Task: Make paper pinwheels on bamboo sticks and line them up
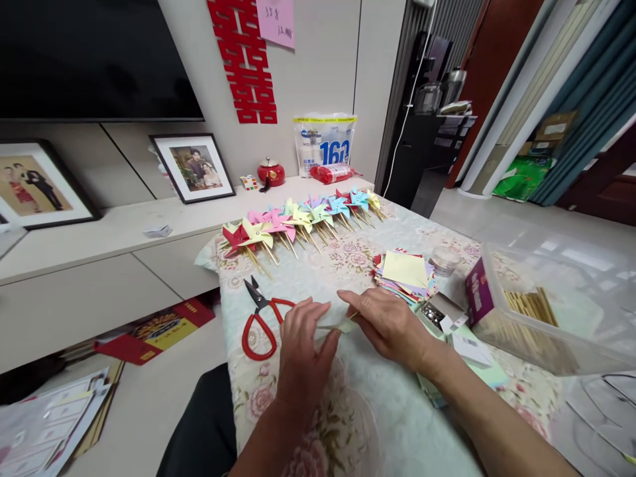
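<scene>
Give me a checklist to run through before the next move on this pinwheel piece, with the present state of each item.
1. Left hand on the pale paper piece: ok.
2. Right hand pinching the thin stick at the paper: ok.
3. Stick through the paper's centre: cannot tell, fingers hide it.
4. Red scissors lying shut, beside the left hand: ok.
5. Coloured paper stack close to the right hand: ok.
6. Finished pinwheels lined up apart from the work spot: ok.
</scene>
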`<state>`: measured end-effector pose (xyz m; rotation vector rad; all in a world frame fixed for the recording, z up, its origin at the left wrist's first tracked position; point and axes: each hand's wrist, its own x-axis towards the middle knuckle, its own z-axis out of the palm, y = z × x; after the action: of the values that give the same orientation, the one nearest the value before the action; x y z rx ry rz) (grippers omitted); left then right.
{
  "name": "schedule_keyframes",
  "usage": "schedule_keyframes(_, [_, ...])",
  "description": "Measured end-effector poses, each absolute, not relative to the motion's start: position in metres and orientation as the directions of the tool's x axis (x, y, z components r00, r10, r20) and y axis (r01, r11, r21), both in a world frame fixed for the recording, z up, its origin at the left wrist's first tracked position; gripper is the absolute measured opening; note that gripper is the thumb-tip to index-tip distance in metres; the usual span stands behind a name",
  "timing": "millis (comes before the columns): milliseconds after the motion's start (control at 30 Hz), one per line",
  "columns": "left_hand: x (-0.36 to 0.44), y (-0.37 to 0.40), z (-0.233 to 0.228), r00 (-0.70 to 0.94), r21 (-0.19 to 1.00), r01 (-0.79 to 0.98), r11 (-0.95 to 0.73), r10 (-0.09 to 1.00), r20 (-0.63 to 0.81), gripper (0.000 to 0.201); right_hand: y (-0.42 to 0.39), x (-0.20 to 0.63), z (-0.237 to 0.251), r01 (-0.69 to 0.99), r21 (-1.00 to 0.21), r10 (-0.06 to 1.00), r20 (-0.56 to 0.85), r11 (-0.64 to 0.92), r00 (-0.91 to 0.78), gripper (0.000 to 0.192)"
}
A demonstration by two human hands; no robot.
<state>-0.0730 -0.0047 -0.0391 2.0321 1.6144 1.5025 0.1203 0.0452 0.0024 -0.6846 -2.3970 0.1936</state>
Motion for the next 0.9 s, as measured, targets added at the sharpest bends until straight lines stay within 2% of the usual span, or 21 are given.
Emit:
schedule_keyframes(67, [-0.074, -0.010, -0.038, -0.011, 0.547, 0.708, -0.446, 0.769, 0.640, 0.013, 0.041, 0.120, 0.004, 0.383, -0.314, 0.494, 0.495, 0.869, -0.715, 0.056])
schedule_keyframes(200, [-0.079, -0.026, -0.036, 0.074, 0.431, 0.769, -0.472, 0.736, 0.673, 0.017, 0.034, 0.125, 0.012, 0.371, -0.406, 0.513, 0.334, 0.835, -0.791, 0.063])
schedule_keyframes(333, [-0.083, -0.042, -0.045, 0.182, 0.340, 0.786, -0.517, 0.719, 0.671, 0.019, 0.026, 0.126, 0.013, 0.448, -0.411, 0.539, 0.136, 0.794, -0.831, 0.060])
schedule_keyframes(467, [-0.085, -0.055, -0.053, 0.238, 0.348, 0.776, -0.526, 0.755, 0.611, 0.017, 0.020, 0.125, 0.002, 0.501, -0.400, 0.543, -0.010, 0.767, -0.839, 0.060])
schedule_keyframes(633, [-0.084, -0.058, -0.052, 0.210, 0.409, 0.764, -0.500, 0.791, 0.575, 0.013, 0.022, 0.126, -0.009, 0.537, -0.436, 0.577, -0.048, 0.722, -0.815, 0.058])
schedule_keyframes(900, [-0.083, -0.053, -0.056, 0.084, 0.391, 0.845, -0.364, 0.814, 0.575, 0.011, 0.032, 0.119, -0.009, 0.590, -0.526, 0.685, -0.019, 0.612, -0.728, 0.052])
